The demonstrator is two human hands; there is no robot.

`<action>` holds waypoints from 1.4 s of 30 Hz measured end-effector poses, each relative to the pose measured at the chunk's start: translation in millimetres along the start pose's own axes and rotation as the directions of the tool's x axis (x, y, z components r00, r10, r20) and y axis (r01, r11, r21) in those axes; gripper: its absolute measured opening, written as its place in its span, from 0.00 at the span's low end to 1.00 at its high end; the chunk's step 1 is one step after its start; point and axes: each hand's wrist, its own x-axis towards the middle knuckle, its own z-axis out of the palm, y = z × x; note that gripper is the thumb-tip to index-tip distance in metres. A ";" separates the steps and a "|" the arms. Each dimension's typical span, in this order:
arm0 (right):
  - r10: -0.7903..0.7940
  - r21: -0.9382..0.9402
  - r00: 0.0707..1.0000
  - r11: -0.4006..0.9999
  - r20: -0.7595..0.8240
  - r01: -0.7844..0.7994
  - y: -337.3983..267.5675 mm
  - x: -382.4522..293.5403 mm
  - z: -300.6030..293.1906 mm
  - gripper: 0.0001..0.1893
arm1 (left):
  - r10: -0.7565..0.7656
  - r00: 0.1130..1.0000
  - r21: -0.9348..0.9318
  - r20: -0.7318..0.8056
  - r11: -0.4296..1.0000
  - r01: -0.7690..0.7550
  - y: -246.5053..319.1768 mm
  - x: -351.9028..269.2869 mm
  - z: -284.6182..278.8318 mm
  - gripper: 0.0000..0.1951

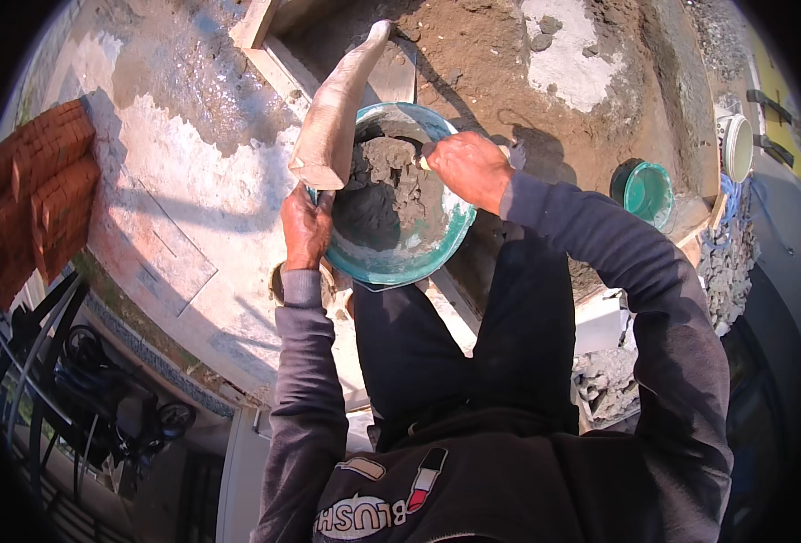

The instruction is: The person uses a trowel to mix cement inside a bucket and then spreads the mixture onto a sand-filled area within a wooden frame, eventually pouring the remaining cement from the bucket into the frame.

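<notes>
Before me is a round turquoise plastic tub [411, 273] holding wet grey mortar [390, 197]. My left hand [307, 227] grips the tub's left rim. Just beyond it, a thick pale wooden handle [336, 115] overlaps the rim in view; whether the hand touches it is unclear. My right hand [468, 166] is closed around a small tool with a yellowish handle [424, 163], perhaps a trowel. Its working end meets the mortar and is mostly hidden.
Stacked red bricks [58, 183] stand at left, above a parked motorcycle [115, 400]. Wooden boards [278, 75] edge sandy ground [468, 61] ahead. To the right are a small green bucket [648, 193], a white bucket [738, 146], blue cord [733, 203] and broken rubble [730, 285].
</notes>
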 end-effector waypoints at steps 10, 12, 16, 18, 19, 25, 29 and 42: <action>-0.103 0.127 0.993 0.987 0.054 0.096 29.8 23.0 -0.1 0.05 | 0.150 0.989 -0.046 -0.003 0.988 -0.150 -24.5 10.4 14.7 0.19; -0.088 0.132 0.993 0.988 0.073 0.078 29.1 19.6 -2.7 0.05 | 0.048 0.995 -0.098 0.085 0.994 -0.039 -23.4 10.3 12.4 0.24; -0.074 0.213 0.989 0.976 0.129 0.045 30.5 12.2 1.0 0.06 | 0.000 0.999 -0.057 0.044 0.998 0.003 -22.2 11.6 15.8 0.27; -0.066 0.267 0.989 0.963 0.135 0.028 32.1 6.0 4.8 0.06 | -0.016 0.999 -0.052 0.040 0.999 0.018 -15.7 10.5 15.4 0.28; -0.055 0.306 0.990 0.952 0.130 0.012 31.3 2.9 6.2 0.05 | -0.041 0.997 -0.088 0.064 0.995 0.047 -10.9 9.5 12.3 0.29; -0.052 0.310 0.994 0.950 0.092 0.021 41.9 -29.9 18.2 0.05 | -0.138 0.988 -0.165 0.071 0.975 0.148 2.4 7.1 6.5 0.29; -0.052 0.451 0.992 0.893 0.114 -0.004 44.1 -60.7 15.9 0.10 | -0.154 0.986 -0.186 0.066 0.969 0.164 0.7 6.4 3.5 0.31; 0.763 0.812 0.645 0.399 -0.036 -0.427 52.7 -190.6 -95.5 0.18 | -0.181 0.983 -0.045 0.010 0.982 0.181 14.3 -1.6 0.6 0.21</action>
